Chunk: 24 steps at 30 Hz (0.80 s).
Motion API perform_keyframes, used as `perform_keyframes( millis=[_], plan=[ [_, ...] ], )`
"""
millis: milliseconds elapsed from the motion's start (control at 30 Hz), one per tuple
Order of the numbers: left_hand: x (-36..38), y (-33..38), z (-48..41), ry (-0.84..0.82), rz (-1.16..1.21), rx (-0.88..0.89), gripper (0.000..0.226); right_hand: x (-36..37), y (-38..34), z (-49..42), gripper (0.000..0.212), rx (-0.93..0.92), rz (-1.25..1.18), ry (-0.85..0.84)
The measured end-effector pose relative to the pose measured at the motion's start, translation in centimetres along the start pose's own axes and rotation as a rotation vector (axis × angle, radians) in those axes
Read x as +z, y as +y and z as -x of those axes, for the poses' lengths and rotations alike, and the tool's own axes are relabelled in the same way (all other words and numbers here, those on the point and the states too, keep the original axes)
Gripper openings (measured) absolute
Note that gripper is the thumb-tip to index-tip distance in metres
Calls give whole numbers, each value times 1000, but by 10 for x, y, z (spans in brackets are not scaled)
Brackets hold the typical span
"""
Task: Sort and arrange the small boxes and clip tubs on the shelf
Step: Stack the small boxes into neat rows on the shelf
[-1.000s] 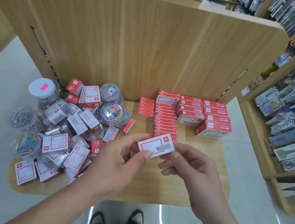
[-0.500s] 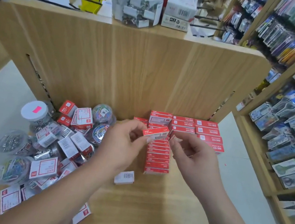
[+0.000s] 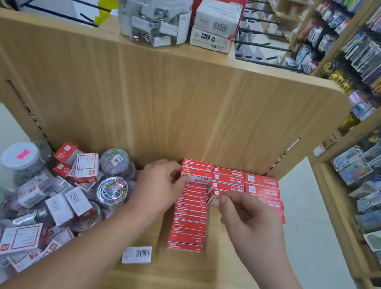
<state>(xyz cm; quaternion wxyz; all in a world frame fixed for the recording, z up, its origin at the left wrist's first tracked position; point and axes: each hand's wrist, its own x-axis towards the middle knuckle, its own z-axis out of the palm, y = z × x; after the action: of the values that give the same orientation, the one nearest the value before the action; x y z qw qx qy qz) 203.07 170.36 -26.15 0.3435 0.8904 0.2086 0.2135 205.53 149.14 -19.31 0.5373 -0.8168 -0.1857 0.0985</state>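
Observation:
My left hand (image 3: 158, 184) pinches the left end of a small red-and-white box (image 3: 195, 178) that lies on top of the back of a neat row of red boxes (image 3: 188, 224). Just right of that row, my right hand (image 3: 238, 211) hovers with loosely curled fingers and holds nothing. Further red boxes (image 3: 262, 185) are stacked against the back panel at the right. A jumbled pile of small boxes (image 3: 65, 206) and clear clip tubs (image 3: 112, 189) fills the left of the shelf (image 3: 198, 287).
One white box (image 3: 137, 254) with a barcode lies alone between my forearms. A white-lidded jar (image 3: 19, 156) stands at the far left. The upright wooden back panel (image 3: 166, 102) carries a large binder-clip tub (image 3: 151, 9) and boxes (image 3: 214, 24). Packed store shelves (image 3: 380, 176) line the right.
Both hands carried the small box from the shelf's front to the back of the middle row. My right hand has let go and drawn back; my view tilted up.

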Motion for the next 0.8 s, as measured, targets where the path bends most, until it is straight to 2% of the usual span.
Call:
perform_keyframes(
  millis=[233, 467, 533, 600, 733, 800],
  plan=[
    [-1, 5, 9, 6, -167, 91, 17, 13, 8, 1, 13, -1, -50, -58],
    [-31, 7, 26, -40, -54, 81, 12, 45, 14, 36, 10, 12, -16, -162],
    [-57, 3, 49, -48, 28, 97, 14, 62, 17, 51, 6, 14, 71, -252],
    [-86, -7, 77, -90, 51, 72, 16, 81, 14, 65, 16, -29, 242, -352],
    [-137, -30, 130, -139, 47, -67, 19, 113, 4, 79, 53, -90, 678, -472],
    [-154, -42, 152, -112, 21, -114, 19, 122, 8, 82, 48, -74, 738, -456]
  ],
)
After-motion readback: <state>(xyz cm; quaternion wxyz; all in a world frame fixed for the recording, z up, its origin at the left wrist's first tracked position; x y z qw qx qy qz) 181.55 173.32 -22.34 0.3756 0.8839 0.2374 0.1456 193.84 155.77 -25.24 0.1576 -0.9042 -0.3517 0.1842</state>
